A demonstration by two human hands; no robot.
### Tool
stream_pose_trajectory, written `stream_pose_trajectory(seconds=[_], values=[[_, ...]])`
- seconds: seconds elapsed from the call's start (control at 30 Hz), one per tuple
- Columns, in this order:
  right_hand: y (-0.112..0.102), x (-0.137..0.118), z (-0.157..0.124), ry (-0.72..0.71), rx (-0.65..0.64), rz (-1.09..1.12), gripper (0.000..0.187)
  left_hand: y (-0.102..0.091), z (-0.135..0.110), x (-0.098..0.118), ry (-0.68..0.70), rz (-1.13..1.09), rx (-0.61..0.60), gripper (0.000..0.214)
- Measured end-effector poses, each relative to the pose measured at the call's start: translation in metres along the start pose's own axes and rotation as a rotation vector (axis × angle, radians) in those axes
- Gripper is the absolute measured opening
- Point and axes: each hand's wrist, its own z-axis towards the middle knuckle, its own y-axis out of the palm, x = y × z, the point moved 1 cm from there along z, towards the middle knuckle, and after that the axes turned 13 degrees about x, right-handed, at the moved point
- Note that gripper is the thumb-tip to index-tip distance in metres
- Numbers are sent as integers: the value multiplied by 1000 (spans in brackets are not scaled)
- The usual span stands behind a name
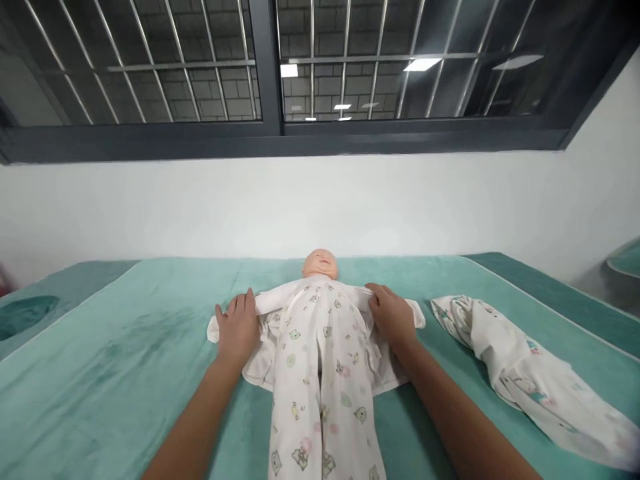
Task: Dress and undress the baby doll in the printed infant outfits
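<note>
A baby doll [321, 263] lies on its back, head toward the wall. Its body is under a white garment with small animal prints [326, 360], whose long legs run toward me. A second white layer, perhaps a shirt [260, 367], spreads out beneath it on both sides. My left hand [239, 327] rests on the left sleeve, fingers stretched out and a little apart, its thumb hidden. On the other side, my right hand [393, 315] has bent fingers and thumb closed on the right sleeve [357, 295]. The doll's own hands are hidden from view.
To the right lies a crumpled white printed cloth [530, 380]. All of this rests on a soft green covered surface [125, 347], which meets a white wall [250, 207] at the back. Above are a dark-framed window [270, 130] and metal bars [345, 60].
</note>
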Motion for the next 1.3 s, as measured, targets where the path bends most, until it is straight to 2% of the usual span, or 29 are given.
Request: stream_pose_trajectory(seconds=[0.1,0.17,0.2,0.27,0.3,0.33,0.4,0.5,0.57,0.63,0.73,0.9,1.0,1.13,1.23,1.3], values=[[-1,6,7,104,-9,3,38,-21,5,24,-95,-184,49,53],[-2,9,8,94,-7,2,35,-39,15,58,-78,-385,50,48],[-3,11,8,85,-11,0,34,-48,21,80,-4,-444,29,44],[-4,14,8,94,-44,6,32,-60,32,132,271,-405,-110,40],[-5,16,8,112,-70,21,31,-62,37,157,444,-300,-220,38],[-6,17,8,134,-94,44,31,-61,41,180,516,-263,-277,32],[-6,20,9,163,-117,95,32,-52,48,217,588,-197,-365,27],[-3,25,11,187,-111,142,31,-32,54,245,601,-93,-448,35],[0,28,12,211,-107,159,30,-23,56,247,599,-42,-471,40],[3,32,13,242,-102,188,29,-23,60,243,606,-17,-476,40],[3,41,14,294,-85,258,29,-35,70,227,609,-3,-464,35],[6,62,18,429,-22,508,25,-63,94,191,556,7,-407,32],[13,69,23,516,19,654,21,-69,103,174,502,-7,-366,31],[22,69,28,603,53,900,25,-53,98,176,446,-50,-339,33],[21,69,28,649,100,1036,31,-38,90,189,429,-103,-381,31],[18,70,27,672,153,1072,30,-35,86,191,425,-158,-404,31]])
